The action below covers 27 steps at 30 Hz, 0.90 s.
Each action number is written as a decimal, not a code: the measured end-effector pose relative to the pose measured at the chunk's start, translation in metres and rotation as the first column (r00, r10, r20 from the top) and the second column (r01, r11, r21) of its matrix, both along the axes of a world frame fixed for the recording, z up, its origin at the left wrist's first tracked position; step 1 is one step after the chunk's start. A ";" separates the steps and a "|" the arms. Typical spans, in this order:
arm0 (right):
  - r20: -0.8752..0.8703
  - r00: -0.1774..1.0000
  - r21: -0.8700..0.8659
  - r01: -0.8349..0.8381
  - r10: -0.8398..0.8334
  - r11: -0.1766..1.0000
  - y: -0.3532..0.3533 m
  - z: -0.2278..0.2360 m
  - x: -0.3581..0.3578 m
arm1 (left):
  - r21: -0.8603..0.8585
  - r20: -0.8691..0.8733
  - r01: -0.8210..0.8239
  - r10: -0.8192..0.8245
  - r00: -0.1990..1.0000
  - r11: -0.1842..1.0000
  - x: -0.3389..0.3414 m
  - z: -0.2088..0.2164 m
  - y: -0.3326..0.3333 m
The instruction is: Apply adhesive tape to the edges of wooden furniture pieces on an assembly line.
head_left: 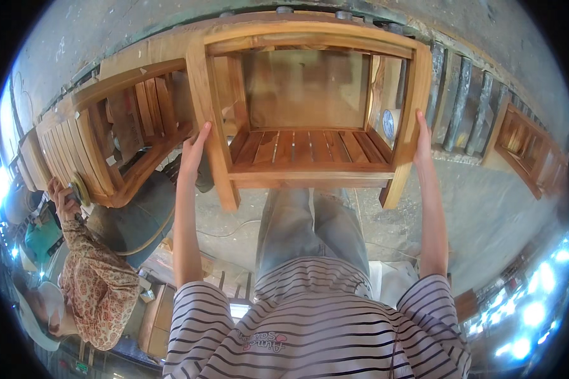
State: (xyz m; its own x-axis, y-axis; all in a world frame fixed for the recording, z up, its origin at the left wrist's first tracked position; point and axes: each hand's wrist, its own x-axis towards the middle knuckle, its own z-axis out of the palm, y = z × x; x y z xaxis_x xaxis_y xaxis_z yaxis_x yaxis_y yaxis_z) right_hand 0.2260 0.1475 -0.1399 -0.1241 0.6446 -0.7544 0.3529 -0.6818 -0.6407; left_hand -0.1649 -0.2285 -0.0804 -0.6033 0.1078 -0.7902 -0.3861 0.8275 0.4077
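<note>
Balance matters most here: the slatted-shelf wooden side table [310,169] is between your two hands, in front of your legs [313,230], just near of the roller rack [456,104]. Your grip grasps it from outside, left hand [195,153] and right hand [423,142] against opposite sides; how far each wraps behind is hidden. Set both at matching height and press inward evenly, so the table doesn't twist. You can't tell here whether its far part is supported, so best treat the whole weight as yours. Mind the left: a slatted wooden seat [82,155], where a co-worker's hand [59,197] holds a round pad [80,188], could get knocked.
</note>
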 end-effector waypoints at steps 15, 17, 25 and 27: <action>0.301 0.935 0.668 -0.064 -0.190 0.742 -0.015 -0.006 -0.019 | -0.087 -0.908 -0.121 -0.028 0.417 0.989 -0.113 -0.028 0.222; 0.340 0.914 0.662 -0.066 -0.220 0.747 -0.016 -0.005 -0.019 | -0.075 -0.883 0.182 -0.150 0.444 0.981 -0.073 -0.026 0.279; 0.125 0.875 0.737 0.234 -0.467 0.635 -0.016 -0.009 0.003 | 0.315 -0.796 0.813 -0.330 0.508 0.490 0.142 -0.032 0.468; -0.004 0.785 0.743 0.417 -0.619 0.523 -0.016 -0.014 0.011 | 0.162 -0.913 0.916 -0.296 0.280 0.366 0.158 -0.029 0.464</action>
